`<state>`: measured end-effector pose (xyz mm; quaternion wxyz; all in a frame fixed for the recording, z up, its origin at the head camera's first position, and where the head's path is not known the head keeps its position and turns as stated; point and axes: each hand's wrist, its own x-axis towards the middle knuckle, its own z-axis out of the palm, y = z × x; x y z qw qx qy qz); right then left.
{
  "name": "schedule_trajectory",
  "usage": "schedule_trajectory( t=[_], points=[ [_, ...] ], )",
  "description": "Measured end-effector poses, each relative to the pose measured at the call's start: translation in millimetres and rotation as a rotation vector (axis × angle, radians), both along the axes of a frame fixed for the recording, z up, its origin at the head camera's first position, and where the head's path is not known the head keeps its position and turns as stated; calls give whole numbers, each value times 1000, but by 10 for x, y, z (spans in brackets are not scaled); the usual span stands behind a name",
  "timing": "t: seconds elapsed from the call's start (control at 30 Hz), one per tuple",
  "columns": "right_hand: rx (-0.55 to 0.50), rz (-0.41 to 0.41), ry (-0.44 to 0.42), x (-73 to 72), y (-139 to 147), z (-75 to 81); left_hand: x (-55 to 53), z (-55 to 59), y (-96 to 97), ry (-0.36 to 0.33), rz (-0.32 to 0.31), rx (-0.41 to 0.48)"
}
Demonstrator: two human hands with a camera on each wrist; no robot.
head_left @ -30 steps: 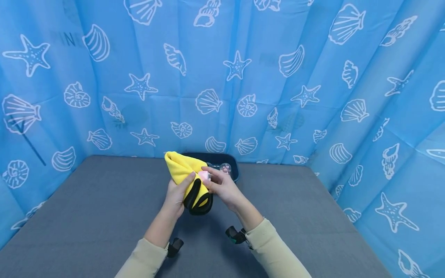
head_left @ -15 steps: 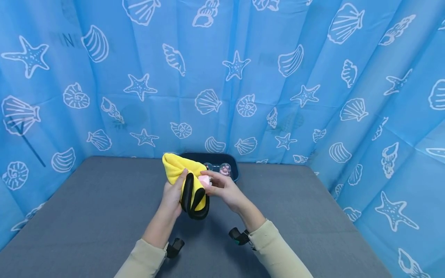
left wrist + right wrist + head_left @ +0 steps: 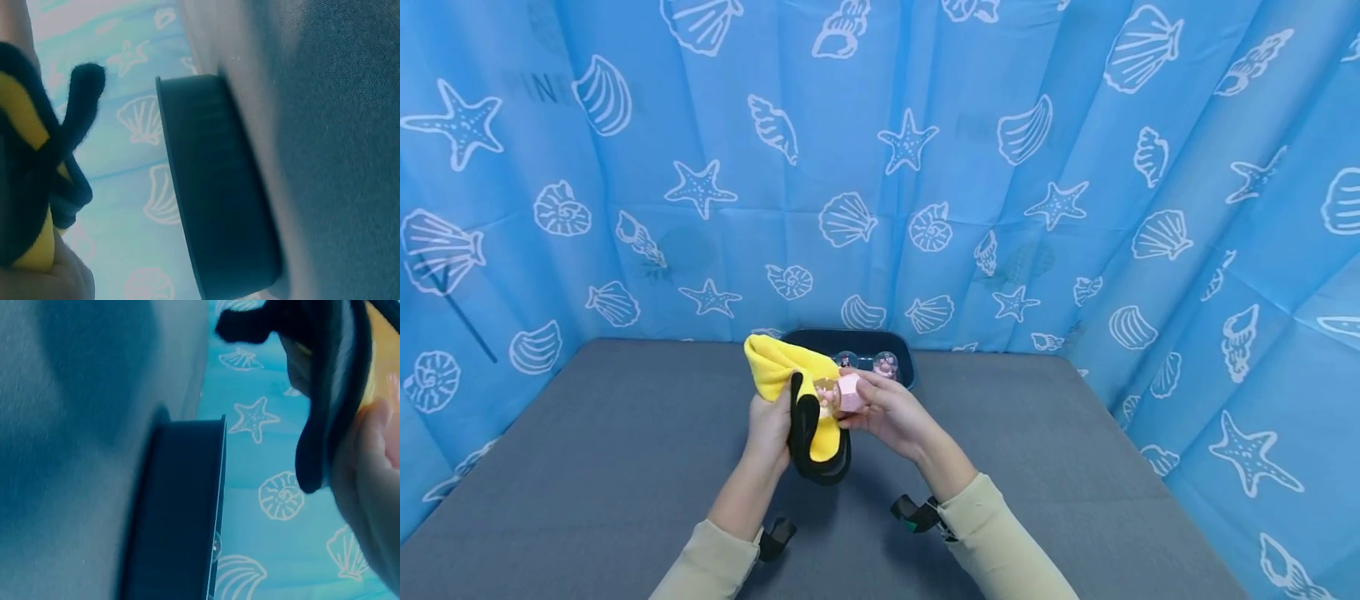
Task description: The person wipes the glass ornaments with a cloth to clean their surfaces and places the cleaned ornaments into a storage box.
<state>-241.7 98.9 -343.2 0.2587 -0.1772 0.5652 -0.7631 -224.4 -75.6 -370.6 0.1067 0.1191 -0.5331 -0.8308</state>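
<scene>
The left hand (image 3: 769, 429) grips a yellow cloth (image 3: 778, 364) with black edging. To its right, a clear-domed globe (image 3: 842, 394) lies sideways, its dome against the cloth and its pink base (image 3: 852, 393) pinched between the thumb and fingers of the right hand (image 3: 895, 414). Behind the hands, the head view shows two more clear domes (image 3: 886, 365) inside a dark tray (image 3: 808, 337). The left wrist view shows only the tray's outside wall (image 3: 215, 187); the right wrist view catches a dome's edge beyond the rim.
</scene>
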Motion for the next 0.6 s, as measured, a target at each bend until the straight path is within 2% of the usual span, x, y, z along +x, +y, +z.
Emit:
schedule_trajectory(
  t=[0.17, 0.3, 0.47, 0.53, 0.6],
  points=[
    [-55, -86, -109, 22, -25, 16, -9, 5, -15, 32, -50, -3],
    [-87, -125, -126, 29, -52, 24, 18, 22, -18, 60, -97, -25],
    [2, -177, -54, 27, -92, 11, 83, 37, 11, 122, -180, -180],
    [55, -198, -30, 31, -105, 4, 96, 31, 27, 135, -190, -227],
    [89, -206, -18, 36, -110, 2, 100, 21, 35, 137, -179, -226]
  ],
)
